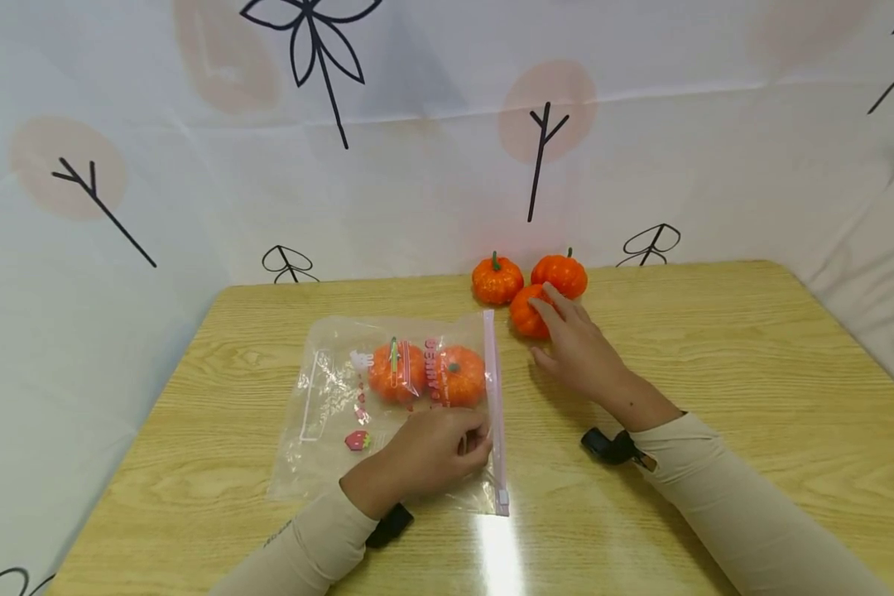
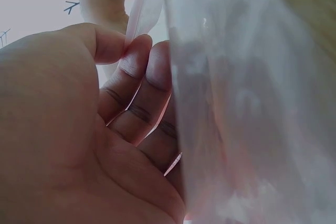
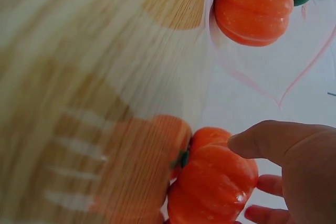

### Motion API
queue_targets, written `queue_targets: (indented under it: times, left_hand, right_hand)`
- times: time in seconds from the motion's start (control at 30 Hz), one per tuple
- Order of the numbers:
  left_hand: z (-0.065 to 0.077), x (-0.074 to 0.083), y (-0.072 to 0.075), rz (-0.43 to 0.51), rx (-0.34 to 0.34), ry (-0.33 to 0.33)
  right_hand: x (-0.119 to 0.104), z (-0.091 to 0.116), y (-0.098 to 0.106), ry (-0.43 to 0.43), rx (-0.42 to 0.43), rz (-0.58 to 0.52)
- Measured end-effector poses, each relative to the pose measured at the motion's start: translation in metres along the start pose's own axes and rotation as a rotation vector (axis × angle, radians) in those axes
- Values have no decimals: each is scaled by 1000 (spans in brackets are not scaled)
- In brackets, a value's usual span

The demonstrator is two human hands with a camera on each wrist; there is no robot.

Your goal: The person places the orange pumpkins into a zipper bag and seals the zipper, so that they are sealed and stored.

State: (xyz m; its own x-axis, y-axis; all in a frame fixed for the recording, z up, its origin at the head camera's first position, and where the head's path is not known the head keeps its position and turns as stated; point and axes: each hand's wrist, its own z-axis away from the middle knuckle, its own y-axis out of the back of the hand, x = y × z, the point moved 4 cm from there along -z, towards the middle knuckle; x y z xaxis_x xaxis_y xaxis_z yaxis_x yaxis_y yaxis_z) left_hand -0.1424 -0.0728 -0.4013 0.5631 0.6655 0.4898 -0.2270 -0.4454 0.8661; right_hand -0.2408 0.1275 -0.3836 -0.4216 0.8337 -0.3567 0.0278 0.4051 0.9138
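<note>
A clear plastic zip bag point(image 1: 324, 468) with a pink zip edge point(image 1: 495, 389) lies on the table, printed with a strawberry and letters. Inside it sit two small orange pumpkins, one on the left point(image 1: 387, 385) and one by the mouth point(image 1: 460, 382). My left hand point(image 1: 428, 454) pinches the bag's opening edge between thumb and fingers, holding it raised in the left wrist view. Beyond the mouth, my right hand point(image 1: 584, 352) reaches over the nearest loose pumpkin point(image 1: 523, 316). Its fingertips touch the top, while the thumb stands apart from it.
Two more pumpkins, one with an upright green stem point(image 1: 497, 283) and one to its right point(image 1: 564, 276), stand at the back of the wooden table point(image 1: 723, 356). A printed white cloth point(image 1: 432, 190) hangs right behind the table's rear edge.
</note>
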Motion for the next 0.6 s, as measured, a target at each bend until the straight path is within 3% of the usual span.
queue_targets:
  times: [0.6]
  left_hand:
    - [1,1,0,-3,0,15]
  right_hand:
    - [-4,2,2,65,43,86]
